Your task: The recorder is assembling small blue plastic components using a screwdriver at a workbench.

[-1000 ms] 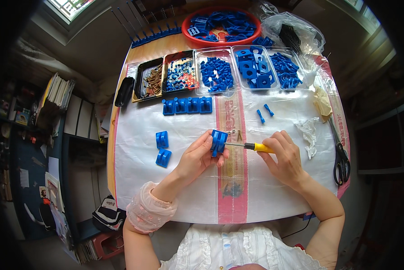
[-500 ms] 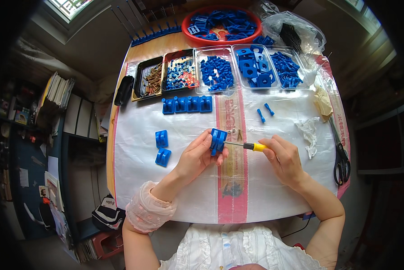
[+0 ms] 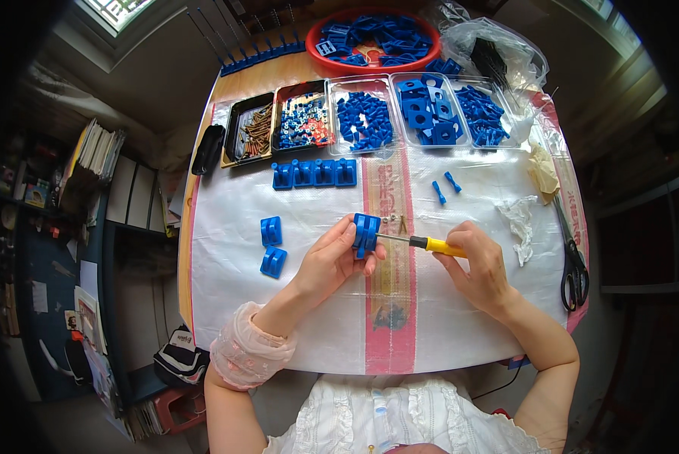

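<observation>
Blue plastic sets the tone across the white-covered worktop [image 3: 460, 318]: at its left lie two small blue clips [image 3: 271, 246] side by side, well apart from the hands, with a row of four joined blue clips [image 3: 314, 173] farther back, in front of a tray of brown screws [image 3: 253, 132] and a tray of mixed small parts [image 3: 304, 121]. Moving right, the left hand [image 3: 327, 262] has its fingers closed around a blue plastic part [image 3: 366, 233], held just above the worktop near its middle, over the red stripe. The metal shaft of a yellow-handled screwdriver [image 3: 423, 243] runs nearly level from the right, its tip touching the part's right face. The right hand [image 3: 479, 266] has its fingers pinched shut on the yellow handle. A few tiny screws [image 3: 395, 220] lie just behind the shaft, and two loose blue pegs [image 3: 442, 186] sit beyond them. Far right, black scissors [image 3: 573, 261] rest at the worktop's edge. To drive this fastener well, it seems wise to keep the shaft in line with the hole, press gently inward while turning, and brace the part firmly so it does not twist; a slanted tip would likely slip out of the screw head.
</observation>
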A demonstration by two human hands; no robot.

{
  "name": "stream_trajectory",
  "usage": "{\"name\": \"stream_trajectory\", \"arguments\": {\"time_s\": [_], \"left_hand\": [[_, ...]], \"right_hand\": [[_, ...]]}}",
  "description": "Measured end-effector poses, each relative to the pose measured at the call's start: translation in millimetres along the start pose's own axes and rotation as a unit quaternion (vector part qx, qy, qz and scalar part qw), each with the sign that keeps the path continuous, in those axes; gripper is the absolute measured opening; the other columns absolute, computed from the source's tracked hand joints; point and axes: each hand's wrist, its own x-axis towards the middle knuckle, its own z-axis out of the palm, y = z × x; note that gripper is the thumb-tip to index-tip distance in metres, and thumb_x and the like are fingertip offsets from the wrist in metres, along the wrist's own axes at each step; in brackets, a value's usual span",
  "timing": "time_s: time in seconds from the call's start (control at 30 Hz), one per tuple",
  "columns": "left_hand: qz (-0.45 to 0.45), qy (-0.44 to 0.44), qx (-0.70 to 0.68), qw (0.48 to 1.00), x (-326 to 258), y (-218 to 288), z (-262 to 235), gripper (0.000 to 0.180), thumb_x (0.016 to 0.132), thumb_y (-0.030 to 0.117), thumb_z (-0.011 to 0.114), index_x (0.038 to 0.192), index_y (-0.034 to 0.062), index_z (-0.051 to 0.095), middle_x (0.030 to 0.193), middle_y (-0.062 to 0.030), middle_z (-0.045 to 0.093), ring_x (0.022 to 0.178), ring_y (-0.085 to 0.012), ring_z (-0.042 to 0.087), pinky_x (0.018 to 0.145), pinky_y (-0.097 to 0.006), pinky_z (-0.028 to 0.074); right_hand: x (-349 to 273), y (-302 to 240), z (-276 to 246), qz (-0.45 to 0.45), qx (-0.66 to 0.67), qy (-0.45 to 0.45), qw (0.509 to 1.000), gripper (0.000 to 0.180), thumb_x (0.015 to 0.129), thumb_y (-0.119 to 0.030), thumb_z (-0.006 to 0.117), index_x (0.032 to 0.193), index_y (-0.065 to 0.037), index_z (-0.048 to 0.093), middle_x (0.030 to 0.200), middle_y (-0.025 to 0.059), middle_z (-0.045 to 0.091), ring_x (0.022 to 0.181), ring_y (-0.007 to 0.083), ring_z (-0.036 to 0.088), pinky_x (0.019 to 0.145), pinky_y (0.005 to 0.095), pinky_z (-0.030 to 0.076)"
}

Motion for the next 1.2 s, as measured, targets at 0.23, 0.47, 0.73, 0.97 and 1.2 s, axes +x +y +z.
{"name": "stream_trajectory", "arguments": {"time_s": [0.23,0.47,0.73,0.97,1.2], "left_hand": [[0.002,-0.007,-0.006,1.000,1,-1,-2,0.039,0.113,0.033,0.033,0.136,0.0040,0.047,0.108,-0.0135,0.065,0.083,-0.0152,0.061,0.080,-0.030,0.051],[-0.006,-0.004,0.000,1.000,0,1,-1,0.039,0.113,0.032,0.033,0.136,0.0038,0.047,0.109,-0.0140,0.065,0.083,-0.0149,0.062,0.081,-0.030,0.052],[-0.008,-0.004,-0.005,1.000,0,1,-2,0.040,0.113,0.031,0.033,0.139,0.0033,0.045,0.109,-0.0148,0.065,0.084,-0.0158,0.061,0.081,-0.031,0.052],[-0.005,-0.008,-0.005,1.000,0,0,-2,0.041,0.113,0.031,0.033,0.140,0.0033,0.045,0.110,-0.0161,0.066,0.084,-0.0159,0.061,0.082,-0.031,0.052],[-0.004,-0.010,-0.005,1.000,0,0,-4,0.040,0.113,0.032,0.032,0.140,0.0038,0.045,0.110,-0.0163,0.066,0.084,-0.0159,0.062,0.082,-0.031,0.052]], "right_hand": [[-5,3,4,0.015,0.042,-0.004,0.999,0.033,0.081,-0.003,0.081,0.099,-0.003,0.053,0.084,0.0125,0.061,0.066,0.0284,0.063,0.054,0.0381,0.047],[-3,-2,-6,0.028,0.003,-0.066,0.997,0.025,0.085,-0.006,0.079,0.103,-0.003,0.061,0.079,0.0097,0.061,0.064,0.0269,0.063,0.054,0.0375,0.048],[2,-6,-3,0.022,-0.007,-0.007,1.000,0.028,0.082,-0.003,0.079,0.104,-0.001,0.062,0.086,0.0112,0.059,0.070,0.0279,0.060,0.060,0.0393,0.048],[6,-4,-5,-0.053,-0.058,0.014,0.997,0.029,0.079,-0.002,0.080,0.100,-0.002,0.060,0.087,0.0111,0.060,0.073,0.0275,0.060,0.060,0.0387,0.049],[0,-3,-2,-0.005,-0.024,-0.015,1.000,0.026,0.083,-0.008,0.079,0.102,-0.004,0.062,0.080,0.0091,0.064,0.062,0.0256,0.063,0.052,0.0370,0.047]]}}
